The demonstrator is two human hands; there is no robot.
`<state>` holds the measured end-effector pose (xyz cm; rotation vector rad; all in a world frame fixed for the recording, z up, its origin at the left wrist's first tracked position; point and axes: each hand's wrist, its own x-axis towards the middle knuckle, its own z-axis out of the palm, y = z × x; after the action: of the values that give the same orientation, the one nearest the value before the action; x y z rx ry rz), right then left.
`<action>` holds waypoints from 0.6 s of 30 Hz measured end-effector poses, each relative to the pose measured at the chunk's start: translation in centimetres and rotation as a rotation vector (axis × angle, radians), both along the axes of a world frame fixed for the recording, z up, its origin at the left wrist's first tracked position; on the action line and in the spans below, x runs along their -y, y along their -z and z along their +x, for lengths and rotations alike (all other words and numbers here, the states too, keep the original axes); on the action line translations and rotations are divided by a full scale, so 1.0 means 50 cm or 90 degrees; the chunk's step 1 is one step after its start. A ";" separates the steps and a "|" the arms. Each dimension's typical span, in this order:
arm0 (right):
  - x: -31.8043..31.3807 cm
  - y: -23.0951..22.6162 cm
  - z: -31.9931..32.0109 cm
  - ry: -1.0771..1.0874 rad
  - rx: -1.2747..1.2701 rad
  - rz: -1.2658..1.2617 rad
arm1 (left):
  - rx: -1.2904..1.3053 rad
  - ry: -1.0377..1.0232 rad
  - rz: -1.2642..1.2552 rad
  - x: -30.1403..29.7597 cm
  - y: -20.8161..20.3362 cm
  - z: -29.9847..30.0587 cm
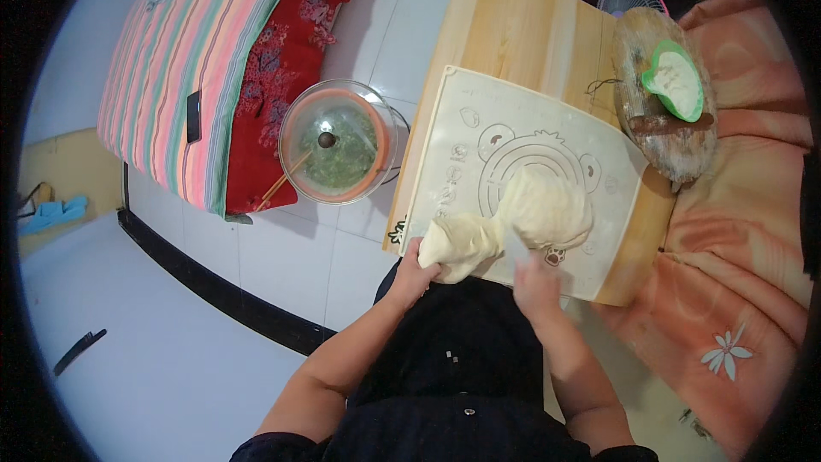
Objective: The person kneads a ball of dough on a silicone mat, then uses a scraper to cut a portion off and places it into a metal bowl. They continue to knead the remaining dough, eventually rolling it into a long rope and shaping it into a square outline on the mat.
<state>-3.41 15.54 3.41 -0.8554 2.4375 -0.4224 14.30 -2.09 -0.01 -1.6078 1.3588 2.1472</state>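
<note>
Dough (522, 218) sits on a white silicone kneading mat (479, 133) spread over a wooden board (522, 26): big lump mid-mat, narrower lobe stretched to the near-left corner. Left hand (416, 269) grips that lobe's end, fingers curled onto it. Right hand (535, 282) rests at the big lump's near edge; probably holding a pale scraper, blurred, so finger state unclear. Glass-lidded bowl of green filling (339, 142) with chopsticks stands on the floor left of the board.

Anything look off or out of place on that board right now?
Only the dough: its stretched end hangs past the mat edge, held by the left hand. The right hand presses a scraper into it.
</note>
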 end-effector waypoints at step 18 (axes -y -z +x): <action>0.091 0.073 0.002 -0.034 0.079 0.042 | -0.185 -0.038 -0.210 0.103 -0.302 -0.035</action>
<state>-3.30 11.00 -0.22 -0.8392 2.2970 -0.3628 12.55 -7.26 15.10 -1.4946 1.8587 2.3640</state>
